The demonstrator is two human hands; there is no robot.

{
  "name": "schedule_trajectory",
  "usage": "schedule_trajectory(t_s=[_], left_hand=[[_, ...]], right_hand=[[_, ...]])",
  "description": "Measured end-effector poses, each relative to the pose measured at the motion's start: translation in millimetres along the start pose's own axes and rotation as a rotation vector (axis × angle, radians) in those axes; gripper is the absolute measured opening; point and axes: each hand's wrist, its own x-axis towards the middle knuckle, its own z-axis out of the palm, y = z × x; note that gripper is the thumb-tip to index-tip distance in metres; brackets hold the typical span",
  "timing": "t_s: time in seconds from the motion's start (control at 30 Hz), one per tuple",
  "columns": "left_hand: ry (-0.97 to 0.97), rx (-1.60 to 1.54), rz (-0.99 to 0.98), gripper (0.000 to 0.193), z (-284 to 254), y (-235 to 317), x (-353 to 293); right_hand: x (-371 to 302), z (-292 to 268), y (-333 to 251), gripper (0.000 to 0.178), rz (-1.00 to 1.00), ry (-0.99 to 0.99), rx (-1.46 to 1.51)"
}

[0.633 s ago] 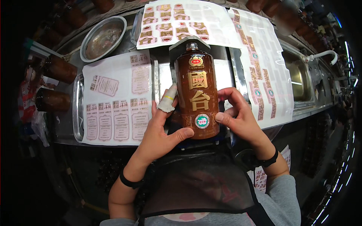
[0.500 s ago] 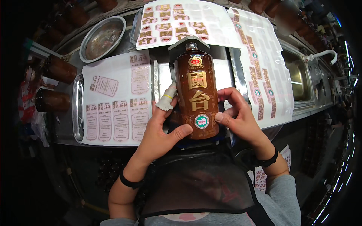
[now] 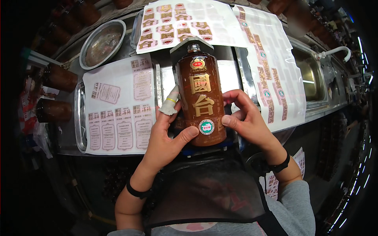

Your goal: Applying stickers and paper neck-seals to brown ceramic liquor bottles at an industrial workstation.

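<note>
A glossy brown bottle with gold characters, a red and gold emblem near its neck and a round green-and-white mark low down lies before me, neck pointing away. My left hand grips its lower left side, thumb on the front; a white cover with a yellow band wraps one finger. From the right, my right hand curls round the bottle, its thumb at the edge of the green mark. Behind the neck shows a grey angular stand. Fingers beneath the bottle are hidden.
On the left lies a sheet of pale pink labels, below a metal basin. A sheet of gold-character decals lies behind the bottle, with a strip-decal sheet to the right. Beyond are a sink and white tap. Brown bottles stand far left.
The view has shifted slightly, so the bottle and sheets sit a little further left. Both hands keep the same hold on the bottle.
</note>
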Motion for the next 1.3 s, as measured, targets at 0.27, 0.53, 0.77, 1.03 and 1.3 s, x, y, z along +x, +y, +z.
schedule_trajectory(t_s=[0.27,0.53,0.77,1.03,1.3], left_hand=[[0.022,-0.018,0.002,0.091,0.8,-1.6,0.3],[0.049,-0.043,0.007,0.089,8.5,2.4,1.2],[0.041,-0.022,0.018,0.091,5.8,0.2,2.0],[0.021,-0.011,0.01,0.097,5.3,-0.2,0.4],[-0.002,-0.007,-0.027,0.098,4.1,4.0,1.2]], right_hand=[[1.0,-0.9,1.9,0.05,0.005,-0.016,0.005],[1.7,-2.2,-0.6,0.051,-0.004,-0.025,-0.039],[0.8,-1.4,-1.4,0.054,0.012,-0.034,-0.024],[-0.7,-4.0,0.6,0.058,0.041,-0.063,0.024],[-2.1,-3.0,-4.6,0.061,0.063,-0.069,0.018]])
